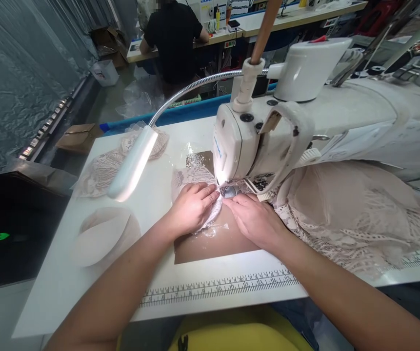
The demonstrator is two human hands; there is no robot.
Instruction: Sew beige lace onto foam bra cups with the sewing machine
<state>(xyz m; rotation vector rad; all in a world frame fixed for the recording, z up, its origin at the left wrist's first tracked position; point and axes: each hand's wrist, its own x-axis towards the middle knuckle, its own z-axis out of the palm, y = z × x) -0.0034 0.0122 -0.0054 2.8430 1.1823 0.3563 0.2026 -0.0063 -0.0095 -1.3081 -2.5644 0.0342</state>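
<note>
Pale pink lace fabric (195,174) lies under the head of a white sewing machine (231,146), around the presser foot. My left hand (195,204) rests on this lace, its fingers closed together and pressing it down just left of the needle area. To the right of the foot, my right hand (251,217) pinches the edge of the lace between thumb and fingers. The needle itself is too small and bright to make out. Beneath both hands is a brown plate (210,248) set on the white table.
Heaped beige lace garment pieces (341,204) lie right of my right hand. Beige cup-shaped pieces (103,236) and bundled lace (103,170) sit on the left. A lit lamp (132,163) hangs over the table (59,292). A ruler strip (217,290) runs along the front. Another person (173,39) sits behind.
</note>
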